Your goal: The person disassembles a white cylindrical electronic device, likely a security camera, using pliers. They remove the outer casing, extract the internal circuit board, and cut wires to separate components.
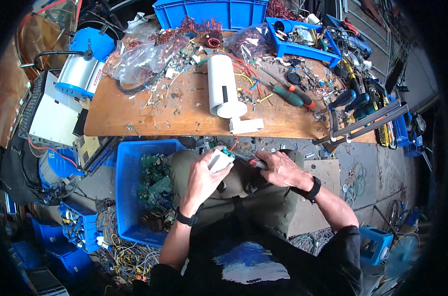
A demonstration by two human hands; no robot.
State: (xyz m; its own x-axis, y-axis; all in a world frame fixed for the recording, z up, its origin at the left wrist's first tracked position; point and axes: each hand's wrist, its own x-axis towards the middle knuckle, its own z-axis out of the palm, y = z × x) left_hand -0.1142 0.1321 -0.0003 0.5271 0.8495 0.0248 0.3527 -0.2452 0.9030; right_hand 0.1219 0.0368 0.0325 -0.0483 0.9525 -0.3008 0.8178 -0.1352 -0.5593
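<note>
Shirt (303,251): black, with a blue and white print on its front, below the hands.
Wristbands: a dark band (186,217) on the left wrist, a dark watch-like strap (314,189) on the right.
Left hand (202,177): fingers closed around a small white housing, thumb along its near right side, index finger along its upper left edge.
White housing (219,161): above the lap, its pale face showing between thumb and fingers; a green part (227,152) sits at its far end, just past the fingertips.
Right hand (283,170): fingers wrapped around the handle of a slim tool (257,163), red and grey, its shaft pointing left toward the green part; I cannot tell whether the tip touches.
Lap: olive trousers (268,207) under both hands.
Blue basket (121,197): left of the knees, with green circuit boards (157,190) inside.
Wooden bench (150,118): beyond the knees, strewn with scraps.
White cylinder (222,81): on the bench, its bracket (247,126) at the near edge.
Screwdrivers: green-handled (287,95) and red-and-black (303,97), right of the cylinder.
Back of bench: copper coil (213,42), blue tray (305,55), blue crate (211,15).
</note>
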